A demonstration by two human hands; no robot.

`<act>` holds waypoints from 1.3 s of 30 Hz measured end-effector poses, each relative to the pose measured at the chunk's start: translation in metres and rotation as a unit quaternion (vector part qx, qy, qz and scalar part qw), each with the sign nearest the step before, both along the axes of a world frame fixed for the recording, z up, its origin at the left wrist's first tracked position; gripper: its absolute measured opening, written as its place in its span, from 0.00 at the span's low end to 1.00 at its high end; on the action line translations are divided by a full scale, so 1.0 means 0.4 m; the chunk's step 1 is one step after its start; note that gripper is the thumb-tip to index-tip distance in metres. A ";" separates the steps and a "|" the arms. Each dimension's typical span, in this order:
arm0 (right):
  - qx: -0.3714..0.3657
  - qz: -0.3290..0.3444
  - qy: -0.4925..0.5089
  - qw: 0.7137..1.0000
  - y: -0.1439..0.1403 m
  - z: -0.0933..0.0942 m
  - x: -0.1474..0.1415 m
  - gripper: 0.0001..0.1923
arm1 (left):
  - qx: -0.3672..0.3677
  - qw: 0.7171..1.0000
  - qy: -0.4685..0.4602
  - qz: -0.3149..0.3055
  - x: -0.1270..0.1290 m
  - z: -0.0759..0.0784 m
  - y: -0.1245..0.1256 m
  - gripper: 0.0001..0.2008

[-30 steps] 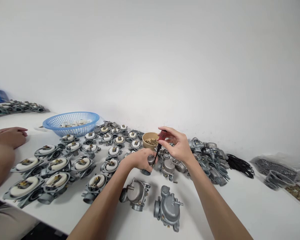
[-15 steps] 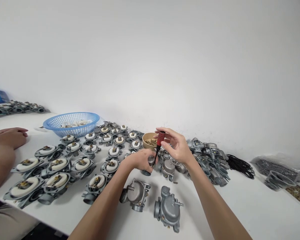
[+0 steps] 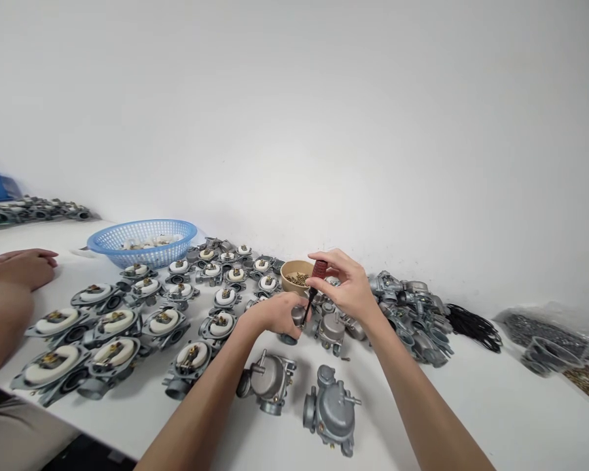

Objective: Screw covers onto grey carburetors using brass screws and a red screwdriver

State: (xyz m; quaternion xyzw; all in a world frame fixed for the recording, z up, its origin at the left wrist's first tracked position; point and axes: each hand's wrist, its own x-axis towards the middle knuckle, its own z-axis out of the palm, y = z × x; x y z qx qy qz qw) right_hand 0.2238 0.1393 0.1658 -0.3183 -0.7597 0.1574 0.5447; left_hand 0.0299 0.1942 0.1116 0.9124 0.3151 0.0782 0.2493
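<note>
While the left hand (image 3: pixel 275 314) wraps its fingers around a small grey cast-metal carburettor body (image 3: pixel 297 316) resting on the white bench (image 3: pixel 471 405), the right hand (image 3: pixel 346 288) pinches the red ribbed handle of a slim black-shafted screwdriver (image 3: pixel 315 278) between thumb and fingertips. Its long axis slants down and to the left, from the handle toward the gripped body, so the tip lies just beside the left fingers; the tip and the screw it meets are hidden behind them. Just beyond the handle stands a round tan bowl of small brass parts (image 3: pixel 294 275). Two similar grey carburettors (image 3: pixel 331 409) lie nearer the viewer. At far left, another person's hand (image 3: pixel 22 268) rests flat, its forearm cut off by the frame edge.
</note>
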 end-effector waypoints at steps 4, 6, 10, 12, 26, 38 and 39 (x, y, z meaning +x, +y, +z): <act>-0.026 0.058 -0.006 0.998 -0.004 0.001 0.006 0.17 | -0.001 1.000 0.004 0.001 0.000 0.007 -0.006 0.17; -0.050 0.085 -0.003 0.995 -0.005 0.001 0.008 0.18 | -0.003 1.000 0.009 0.001 0.001 0.011 -0.009 0.18; -0.017 0.009 -0.013 1.000 -0.005 0.006 0.009 0.18 | -0.005 1.000 0.013 0.014 0.000 0.018 -0.017 0.17; -0.001 0.005 -0.028 1.000 -0.008 0.009 0.009 0.17 | -0.005 1.000 0.012 0.019 -0.001 0.021 -0.020 0.17; -0.025 0.075 -0.037 0.996 -0.016 0.012 0.002 0.18 | -0.009 0.999 0.021 0.030 0.002 0.023 -0.024 0.20; -0.034 0.068 -0.034 0.997 -0.015 0.008 -0.002 0.22 | -0.005 1.000 0.009 0.027 0.000 0.023 -0.027 0.19; -0.043 0.067 -0.027 0.996 -0.015 0.007 -0.002 0.22 | -0.005 1.000 0.007 0.028 -0.001 0.021 -0.027 0.19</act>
